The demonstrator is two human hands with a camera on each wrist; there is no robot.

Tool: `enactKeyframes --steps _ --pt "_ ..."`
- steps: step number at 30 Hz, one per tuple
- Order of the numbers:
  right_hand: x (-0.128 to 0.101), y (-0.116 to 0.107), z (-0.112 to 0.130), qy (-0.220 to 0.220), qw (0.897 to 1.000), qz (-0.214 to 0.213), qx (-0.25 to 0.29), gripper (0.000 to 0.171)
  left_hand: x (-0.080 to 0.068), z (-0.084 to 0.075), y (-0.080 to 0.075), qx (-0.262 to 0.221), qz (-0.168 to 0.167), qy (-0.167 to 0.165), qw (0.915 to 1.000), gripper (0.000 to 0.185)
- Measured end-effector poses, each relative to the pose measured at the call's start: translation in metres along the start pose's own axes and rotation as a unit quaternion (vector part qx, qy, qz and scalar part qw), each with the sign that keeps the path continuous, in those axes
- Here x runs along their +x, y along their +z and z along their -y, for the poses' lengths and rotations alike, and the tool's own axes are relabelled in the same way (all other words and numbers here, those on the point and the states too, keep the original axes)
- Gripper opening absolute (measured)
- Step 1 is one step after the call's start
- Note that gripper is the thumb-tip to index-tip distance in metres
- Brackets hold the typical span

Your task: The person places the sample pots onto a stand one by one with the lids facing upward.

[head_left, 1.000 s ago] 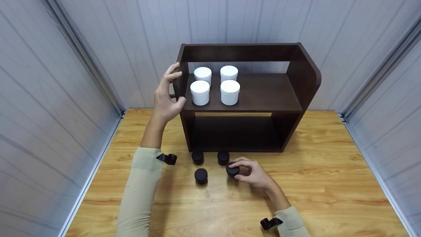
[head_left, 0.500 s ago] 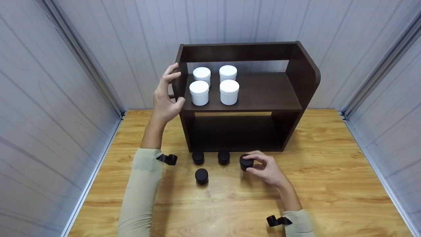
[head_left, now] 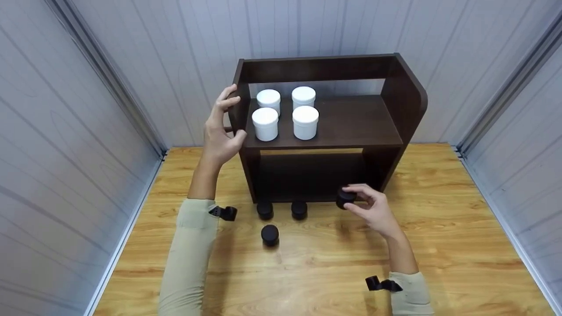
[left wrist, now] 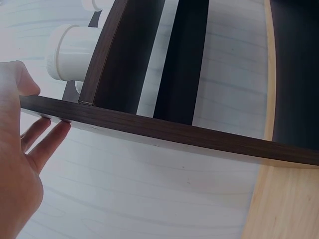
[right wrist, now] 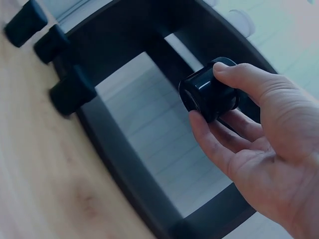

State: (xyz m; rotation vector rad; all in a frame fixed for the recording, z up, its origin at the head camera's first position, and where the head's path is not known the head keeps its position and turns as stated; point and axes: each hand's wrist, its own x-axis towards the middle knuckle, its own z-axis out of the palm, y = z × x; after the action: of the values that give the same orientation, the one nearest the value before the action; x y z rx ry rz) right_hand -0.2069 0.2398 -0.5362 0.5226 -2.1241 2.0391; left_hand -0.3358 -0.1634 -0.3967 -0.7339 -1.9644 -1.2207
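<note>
My right hand [head_left: 373, 210] pinches a small black lidded jar [head_left: 345, 198] between thumb and fingers. In the right wrist view the jar [right wrist: 207, 92] is held up off the table, in front of the shelf's lower opening. My left hand [head_left: 221, 134] grips the left side panel of a dark brown two-tier shelf [head_left: 355, 125], thumb at the front edge and fingers on the outer face. The left wrist view shows the thumb and fingers on either side of that panel [left wrist: 164, 130]. Several white lidded jars [head_left: 305, 123] stand on the upper tier's left half, in two rows.
Three more black jars stand on the wooden table: one front left [head_left: 270, 235], one behind it [head_left: 264, 210] and one to the right [head_left: 299, 210], close to the shelf's front edge. Pale panel walls [head_left: 109, 87] enclose the table at the back and sides.
My right hand has carried the black jar from beside the others to the right and up, toward the shelf's lower right. My left hand stays on the side panel.
</note>
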Motion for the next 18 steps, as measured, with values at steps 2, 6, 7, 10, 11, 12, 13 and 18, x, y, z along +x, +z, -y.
enactKeyframes --steps 2,6,7,10,11,12,13,18 --pt "0.004 -0.001 0.008 -0.008 1.000 -0.006 -0.011 0.039 0.000 0.000 0.000 0.000 0.001 0.000 1.0000 0.064" --pt "0.012 -0.003 0.025 -0.024 0.999 -0.017 -0.027 0.040 -0.001 0.000 0.001 0.002 0.001 0.003 1.0000 0.064" --pt "0.014 -0.004 0.030 -0.027 0.999 -0.020 -0.031 0.040 -0.001 0.000 0.001 0.002 0.000 0.004 1.0000 0.065" --pt "0.020 -0.004 0.045 -0.036 0.998 -0.025 -0.037 0.041 -0.001 0.001 0.002 0.002 -0.001 0.008 1.0000 0.066" --pt "0.023 -0.005 0.051 -0.040 0.998 -0.025 -0.038 0.041 -0.001 0.001 0.002 0.002 0.000 0.009 1.0000 0.066" --pt "0.025 -0.005 0.056 -0.046 0.998 -0.023 -0.040 0.041 0.000 0.001 0.002 0.002 -0.001 0.010 0.9999 0.066" --pt "0.027 -0.005 0.061 -0.049 0.998 -0.022 -0.040 0.042 0.000 0.001 0.002 0.002 -0.001 0.011 0.9999 0.066" --pt "0.040 -0.004 0.082 -0.068 0.996 -0.021 -0.051 0.042 0.000 0.001 0.001 -0.003 -0.001 0.008 1.0000 0.065"
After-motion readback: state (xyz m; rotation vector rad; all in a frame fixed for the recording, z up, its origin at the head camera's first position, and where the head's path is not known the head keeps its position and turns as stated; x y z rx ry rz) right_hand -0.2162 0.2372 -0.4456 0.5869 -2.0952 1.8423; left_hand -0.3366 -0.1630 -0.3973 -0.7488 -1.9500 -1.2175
